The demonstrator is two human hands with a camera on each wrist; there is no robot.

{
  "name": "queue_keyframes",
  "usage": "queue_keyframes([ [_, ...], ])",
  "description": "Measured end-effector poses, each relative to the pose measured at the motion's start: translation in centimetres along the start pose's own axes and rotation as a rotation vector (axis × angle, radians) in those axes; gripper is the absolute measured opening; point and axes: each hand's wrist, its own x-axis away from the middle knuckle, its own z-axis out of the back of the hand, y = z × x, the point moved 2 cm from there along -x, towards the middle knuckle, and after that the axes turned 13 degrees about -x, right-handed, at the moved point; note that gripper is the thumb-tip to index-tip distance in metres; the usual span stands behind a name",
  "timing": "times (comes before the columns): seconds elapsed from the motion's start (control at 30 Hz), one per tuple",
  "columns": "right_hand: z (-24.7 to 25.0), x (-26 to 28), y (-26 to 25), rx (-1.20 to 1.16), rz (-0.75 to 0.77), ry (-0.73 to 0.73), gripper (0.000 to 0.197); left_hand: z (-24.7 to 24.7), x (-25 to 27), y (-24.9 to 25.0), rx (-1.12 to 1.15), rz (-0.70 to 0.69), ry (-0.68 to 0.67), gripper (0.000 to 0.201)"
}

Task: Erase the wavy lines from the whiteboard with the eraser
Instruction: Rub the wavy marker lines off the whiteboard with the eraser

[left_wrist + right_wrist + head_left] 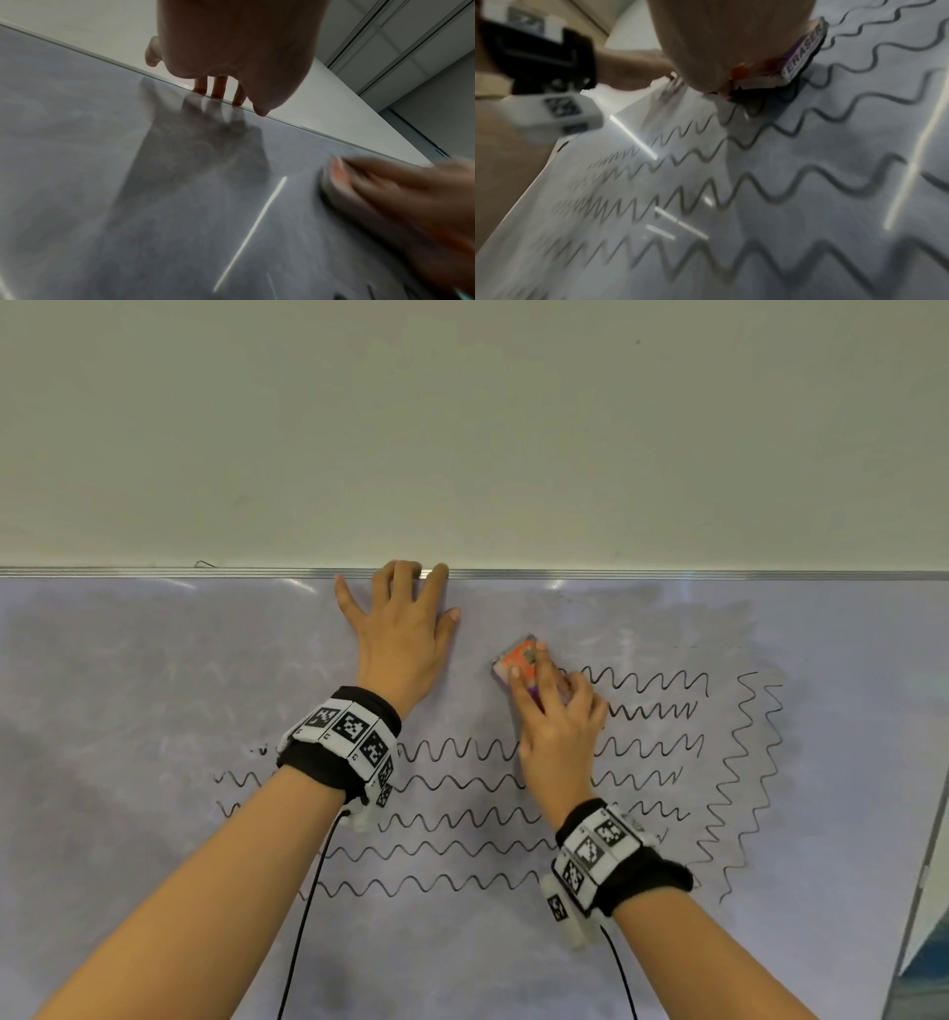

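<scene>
On the whiteboard [154, 660], right grip [557, 716] pinching the eraser [518, 660] against wavy lines [462, 819]; left grip [403, 629] spread flat.

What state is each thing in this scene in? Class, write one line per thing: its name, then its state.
Whiteboard: smudged grey, partly wiped.
Wavy lines: mostly still there; the upper left rows are faded to traces.
Eraser: pressed on the board, at the left end of the top row.
Right hand: gripping the eraser.
Left hand: flat on the board, fingertips at the top frame.
</scene>
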Motion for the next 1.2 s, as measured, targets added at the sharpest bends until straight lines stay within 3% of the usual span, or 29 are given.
queue_keyframes([
  [0.17, -0.7, 5.2, -0.4, 0.054, 0.113, -0.191, 0.083, 0.2, 0.0, -0.2, -0.011, -0.018, -0.011, 0.042],
  [0.27, 0.3, 3.3, 1.4, 0.03, 0.028, -0.09, 0.076, 0.2, 0.0, -0.2, -0.015, -0.02, -0.019, 0.042],
  [0.4, 1.3, 1.4, 3.1, 0.012, -0.123, 0.048, 0.081, 0.1, 0.0, -0.2, -0.016, -0.024, -0.024, 0.043],
  [0.63, 0.5, 5.4, 2.3, -0.001, -0.075, -0.08, 0.088, 0.2, -0.1, 0.2, 0.003, -0.009, 0.004, 0.041],
  [0.83, 0.2, 3.7, 1.9, -0.105, -0.332, 0.168, 0.071, 0.2, -0.1, 0.0, -0.013, -0.024, 0.003, 0.042],
  [1.03, 0.1, 3.6, 1.4, -0.014, -0.193, 0.034, 0.083, 0.2, -0.1, 0.0, 0.006, -0.013, 0.004, 0.041],
  [1.2, 2.3, 1.6, 5.8, -0.018, -0.521, 0.248, 0.059, 0.0, -0.1, 0.0, -0.005, -0.015, -0.009, 0.042],
])
